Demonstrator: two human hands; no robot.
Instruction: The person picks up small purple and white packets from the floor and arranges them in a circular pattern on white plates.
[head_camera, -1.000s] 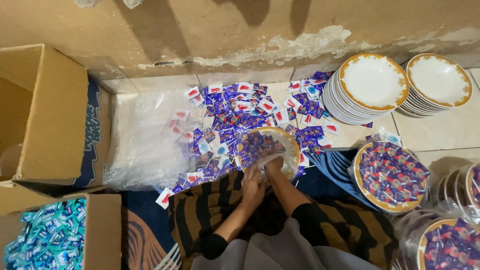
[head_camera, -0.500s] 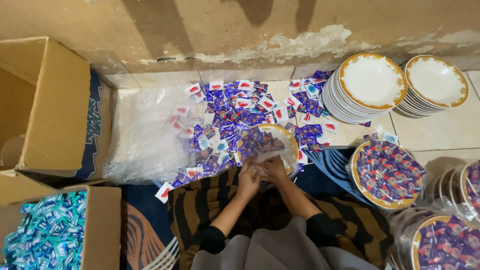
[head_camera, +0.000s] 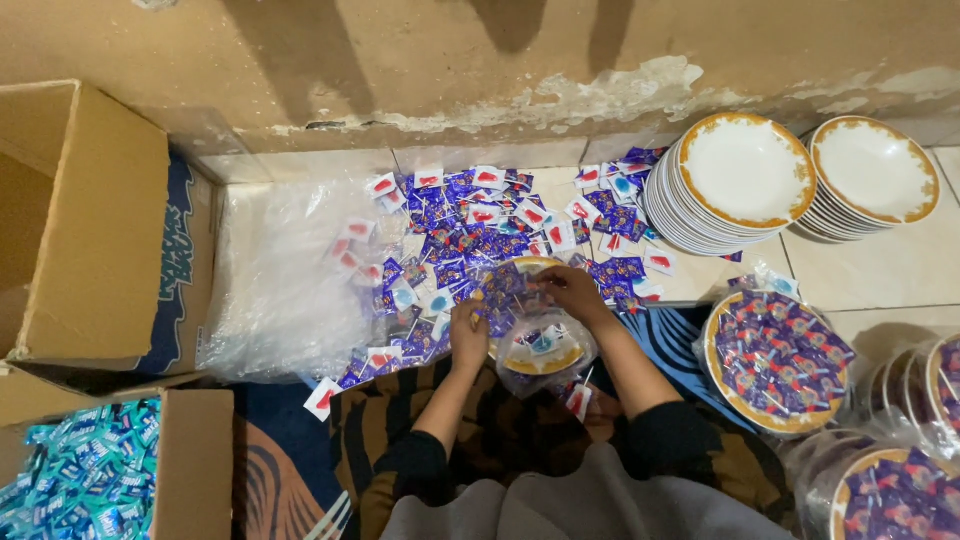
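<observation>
Both hands' grip, left hand (head_camera: 468, 335) and right hand (head_camera: 572, 290), flanks the bagged plate (head_camera: 535, 345).

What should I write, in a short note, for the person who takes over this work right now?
Left hand and right hand both grip the clear bag around one filled plate. Loose purple and white sachets lie on the floor ahead. Done: wrapped plates of sachets at the right. Left: two stacks of empty plates and the loose pile.
</observation>
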